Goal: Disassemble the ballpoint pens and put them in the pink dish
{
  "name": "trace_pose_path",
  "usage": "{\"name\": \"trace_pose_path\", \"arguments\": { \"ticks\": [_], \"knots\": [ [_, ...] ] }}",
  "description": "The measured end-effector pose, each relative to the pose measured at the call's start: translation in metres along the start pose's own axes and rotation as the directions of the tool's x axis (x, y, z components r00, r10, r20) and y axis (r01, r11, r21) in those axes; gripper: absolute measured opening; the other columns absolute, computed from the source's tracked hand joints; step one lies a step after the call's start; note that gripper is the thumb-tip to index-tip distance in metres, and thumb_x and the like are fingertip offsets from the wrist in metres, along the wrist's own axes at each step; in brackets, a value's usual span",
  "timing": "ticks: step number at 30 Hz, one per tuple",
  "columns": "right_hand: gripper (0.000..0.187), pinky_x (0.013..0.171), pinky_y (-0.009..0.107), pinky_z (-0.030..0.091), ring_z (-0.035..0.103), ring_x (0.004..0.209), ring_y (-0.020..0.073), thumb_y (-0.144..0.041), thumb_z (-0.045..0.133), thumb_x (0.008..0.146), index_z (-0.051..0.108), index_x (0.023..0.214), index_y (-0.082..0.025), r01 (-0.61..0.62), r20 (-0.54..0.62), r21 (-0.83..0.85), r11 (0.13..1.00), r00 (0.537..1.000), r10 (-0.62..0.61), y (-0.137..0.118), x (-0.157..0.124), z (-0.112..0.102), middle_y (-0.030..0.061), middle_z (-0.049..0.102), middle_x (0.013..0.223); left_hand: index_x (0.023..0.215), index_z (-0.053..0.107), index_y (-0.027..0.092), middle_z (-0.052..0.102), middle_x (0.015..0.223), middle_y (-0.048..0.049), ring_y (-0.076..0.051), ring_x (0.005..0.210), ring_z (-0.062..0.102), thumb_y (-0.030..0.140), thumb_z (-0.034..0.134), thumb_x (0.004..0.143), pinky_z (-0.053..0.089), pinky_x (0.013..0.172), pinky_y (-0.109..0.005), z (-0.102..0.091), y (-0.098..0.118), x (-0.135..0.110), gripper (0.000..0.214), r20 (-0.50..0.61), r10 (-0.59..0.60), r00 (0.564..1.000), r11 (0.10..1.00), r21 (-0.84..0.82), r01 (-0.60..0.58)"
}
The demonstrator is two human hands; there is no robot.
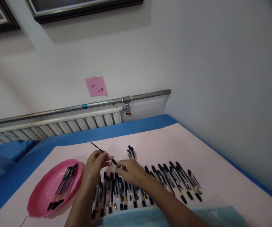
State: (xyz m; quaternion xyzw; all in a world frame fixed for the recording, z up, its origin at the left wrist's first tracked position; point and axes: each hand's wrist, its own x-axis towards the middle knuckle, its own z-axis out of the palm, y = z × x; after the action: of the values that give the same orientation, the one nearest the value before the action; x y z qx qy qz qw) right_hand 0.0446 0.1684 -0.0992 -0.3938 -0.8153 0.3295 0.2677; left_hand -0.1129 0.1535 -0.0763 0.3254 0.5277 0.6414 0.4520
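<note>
My left hand (97,164) is closed round a thin black pen refill (95,147) whose tip points up and to the left. My right hand (131,171) pinches the other end of it, where a dark piece shows between the two hands. Both hands hover over a row of several black-and-clear pens (171,178) laid side by side on the pink table cover (221,176). Two more pens (131,152) lie apart just behind the hands.
A pink dish (42,192) at the left holds several finished pens (62,187). A blue cloth (136,126) edges the table. A radiator (55,126) and pipe (103,103) run along the wall, with a pink sticky note (95,86) above. A light blue towel (150,217) lies nearest me.
</note>
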Motion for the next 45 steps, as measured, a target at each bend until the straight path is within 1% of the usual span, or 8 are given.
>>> {"name": "trace_pose_path", "arguments": {
  "ticks": [17,24,28,30,33,37,42,45],
  "knots": [
    [0.011,0.049,0.019,0.024,0.044,0.053,0.0098,-0.019,0.052,0.078,0.058,0.069,-0.017,0.076,-0.007,-0.054,0.996,0.997,-0.076,0.003,0.0,0.002,-0.0035,0.05,0.057,0.069,0.052,0.013,0.057,0.067,-0.0021,-0.027,0.074,0.064,0.03,0.074,0.056,0.051,0.05,-0.026,-0.001,0.001,0.0,0.03,0.034,0.006,0.999,1.0,0.011,-0.007],
    [0.011,0.05,0.019,0.024,0.045,0.055,0.0102,-0.021,0.053,0.078,0.058,0.07,-0.017,0.034,-0.018,-0.061,0.998,0.999,-0.036,0.0,0.0,0.002,-0.003,0.052,0.059,0.068,0.055,0.014,0.059,0.068,-0.0038,-0.024,0.075,0.062,0.033,0.073,0.059,0.051,0.055,-0.028,0.0,0.0,-0.003,0.027,0.134,0.002,0.991,0.994,0.106,-0.017],
    [0.012,0.053,0.019,0.026,0.046,0.059,0.0105,-0.02,0.054,0.079,0.056,0.068,-0.016,0.059,-0.122,-0.033,0.998,0.991,-0.063,0.0,0.004,-0.001,-0.0019,0.053,0.063,0.086,0.063,0.011,0.063,0.086,-0.0113,-0.026,0.082,0.06,0.038,0.071,0.064,0.051,0.062,-0.032,0.002,0.002,-0.006,0.036,0.286,-0.049,0.957,0.977,0.214,-0.014],
    [0.014,0.055,0.019,0.029,0.047,0.062,0.0108,-0.022,0.052,0.08,0.055,0.068,-0.016,0.071,-0.215,0.026,0.997,0.974,-0.064,0.005,0.007,-0.008,-0.0011,0.054,0.066,0.095,0.063,0.012,0.062,0.093,-0.0135,-0.027,0.089,0.058,0.043,0.069,0.066,0.051,0.065,-0.033,0.002,0.002,-0.007,0.043,0.258,-0.025,0.966,0.978,0.205,-0.029],
    [0.018,0.059,0.019,0.034,0.048,0.065,0.0119,-0.028,0.048,0.083,0.056,0.075,-0.016,0.066,-0.351,0.151,0.986,0.936,-0.009,0.015,0.011,-0.021,0.0,0.055,0.07,0.091,0.063,0.012,0.063,0.09,-0.0126,-0.026,0.087,0.059,0.044,0.068,0.065,0.05,0.064,-0.031,0.005,-0.004,-0.007,0.042,0.194,0.014,0.981,0.968,0.243,-0.062],
    [0.022,0.058,0.02,0.036,0.049,0.062,0.0123,-0.034,0.045,0.083,0.058,0.08,-0.016,0.066,-0.463,0.224,0.972,0.885,0.047,0.027,0.013,-0.036,-0.0005,0.055,0.068,0.078,0.064,0.015,0.063,0.076,-0.0091,-0.024,0.072,0.06,0.035,0.063,0.062,0.048,0.054,-0.029,0.02,-0.02,-0.001,0.026,0.202,0.012,0.979,0.885,0.453,-0.104],
    [0.025,0.056,0.02,0.034,0.046,0.059,0.0115,-0.036,0.045,0.082,0.057,0.072,-0.016,0.066,-0.531,0.234,0.97,0.844,0.071,0.029,0.012,-0.047,-0.0018,0.051,0.063,0.06,0.062,0.018,0.059,0.057,-0.006,-0.021,0.055,0.056,0.016,0.06,0.058,0.041,0.048,-0.027,0.056,-0.038,0.023,0.003,0.186,0.031,0.982,0.753,0.642,-0.145],
    [0.025,0.055,0.02,0.033,0.044,0.057,0.0112,-0.036,0.044,0.081,0.056,0.07,-0.017,0.081,-0.551,0.243,0.967,0.831,0.069,0.028,0.012,-0.054,-0.0025,0.048,0.06,0.051,0.057,0.019,0.055,0.048,-0.0038,-0.022,0.052,0.054,0.009,0.059,0.054,0.039,0.052,-0.028,0.072,-0.044,0.036,0.011,0.203,0.05,0.978,0.654,0.734,-0.186]
  ]
}}
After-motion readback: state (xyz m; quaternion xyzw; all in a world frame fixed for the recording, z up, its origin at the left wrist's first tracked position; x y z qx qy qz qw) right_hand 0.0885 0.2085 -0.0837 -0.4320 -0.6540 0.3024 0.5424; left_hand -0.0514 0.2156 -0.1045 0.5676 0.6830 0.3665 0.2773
